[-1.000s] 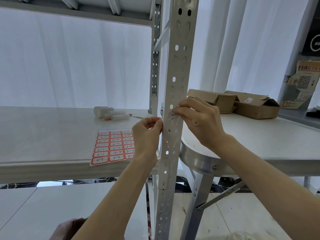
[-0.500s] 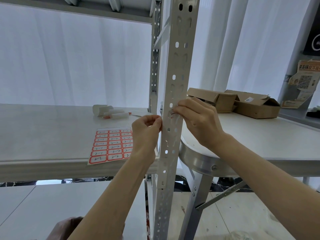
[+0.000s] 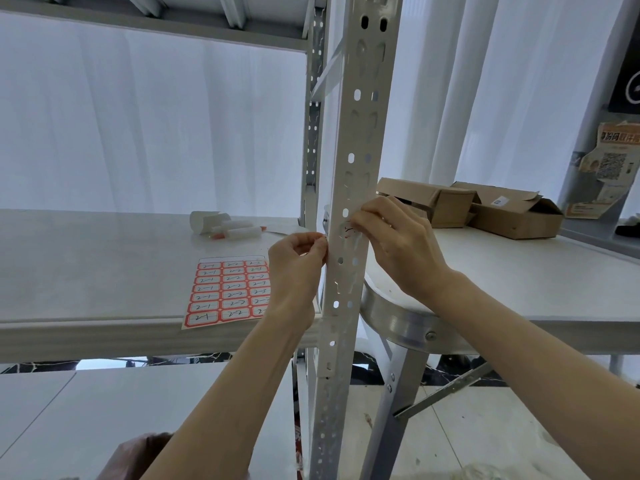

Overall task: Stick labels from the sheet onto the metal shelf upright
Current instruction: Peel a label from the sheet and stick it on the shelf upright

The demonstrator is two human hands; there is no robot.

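A white perforated metal shelf upright [image 3: 360,133] runs top to bottom through the middle of the view. A small label [image 3: 349,231] with red edging and dark handwriting lies on the upright's front face at hand height. My right hand [image 3: 394,244] has its curled fingertips on the label from the right. My left hand [image 3: 298,268] pinches at the upright's left edge, level with the label; whether it holds the label's end is hidden. The label sheet [image 3: 227,289], red-bordered and handwritten, lies flat on the shelf board just left of my left wrist.
White tubes and a roll [image 3: 221,226] lie at the back of the shelf board [image 3: 86,271]. Right of the upright stands a white table [image 3: 536,289] with a metal rim and two open cardboard boxes [image 3: 485,209]. A lower shelf board [image 3: 104,410] sits below.
Both hands stay at the same spot on the upright with the label. The view has shifted slightly; nothing else moved.
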